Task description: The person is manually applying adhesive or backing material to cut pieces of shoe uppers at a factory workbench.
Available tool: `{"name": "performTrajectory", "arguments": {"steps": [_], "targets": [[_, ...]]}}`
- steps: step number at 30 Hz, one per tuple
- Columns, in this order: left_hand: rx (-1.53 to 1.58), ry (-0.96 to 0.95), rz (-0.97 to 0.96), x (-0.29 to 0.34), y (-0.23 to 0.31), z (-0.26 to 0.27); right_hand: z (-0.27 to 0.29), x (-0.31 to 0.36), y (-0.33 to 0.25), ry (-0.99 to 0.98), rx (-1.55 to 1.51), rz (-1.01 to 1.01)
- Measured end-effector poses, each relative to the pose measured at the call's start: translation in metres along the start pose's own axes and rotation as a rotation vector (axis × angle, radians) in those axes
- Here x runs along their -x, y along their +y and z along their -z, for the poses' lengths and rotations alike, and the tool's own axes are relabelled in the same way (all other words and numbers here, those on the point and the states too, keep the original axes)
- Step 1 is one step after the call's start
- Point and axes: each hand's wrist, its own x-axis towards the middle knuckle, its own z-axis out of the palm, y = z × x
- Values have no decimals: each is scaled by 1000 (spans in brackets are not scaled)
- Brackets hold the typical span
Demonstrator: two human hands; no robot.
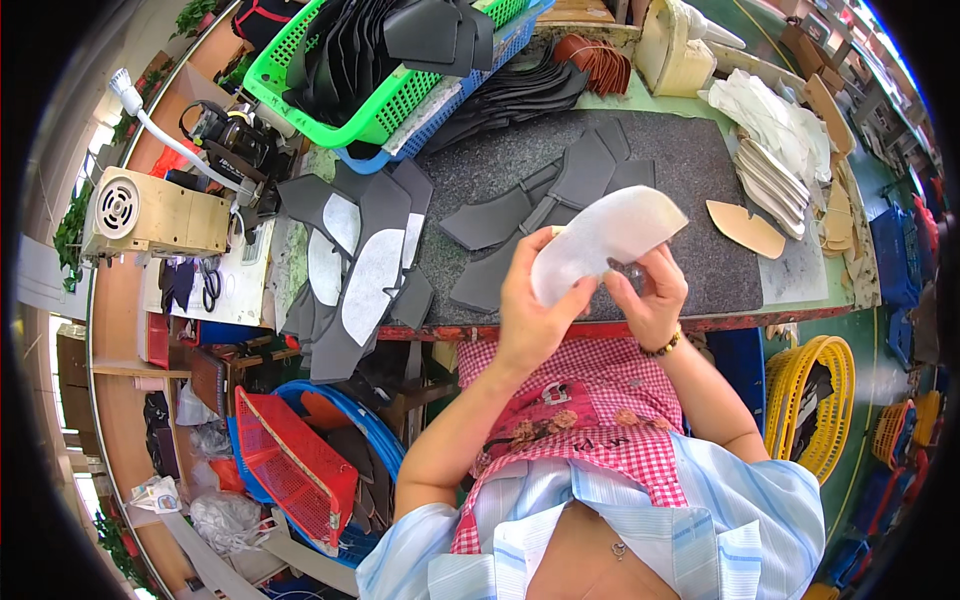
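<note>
Above the dark grey work mat (700, 140), a white curved, translucent-looking sheet piece (605, 240) is held up between my hands. My left hand (535, 305) grips its left end, thumb on the near edge. The fingers of my right hand (650, 295) pinch the lower edge near its right end. Beneath it lie dark grey cut pieces (585, 170), spread and overlapping on the mat. More grey pieces (385, 205) lie in a pile to the left, several with white patches (373, 285) on them. A tan curved piece (746, 228) rests flat to the right.
Stacked white curved pieces (772, 185) and crumpled white sheeting (770, 115) lie at the right. A green basket (375, 120) of black pieces stands at the back, beside brown bundled pieces (595, 62). A sewing machine (155, 210) is at left; red (290, 460) and yellow baskets (835, 400) stand below.
</note>
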Motion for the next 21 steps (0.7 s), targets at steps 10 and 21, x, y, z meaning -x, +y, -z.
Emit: {"name": "performTrajectory", "arguments": {"steps": [10, 21], "targets": [[-117, -11, 9, -17, 10, 19, 0, -62, 14, -56, -887, -635], [-420, 226, 83, -45, -50, 38, -22, -87, 82, -319, -6, -354]]}}
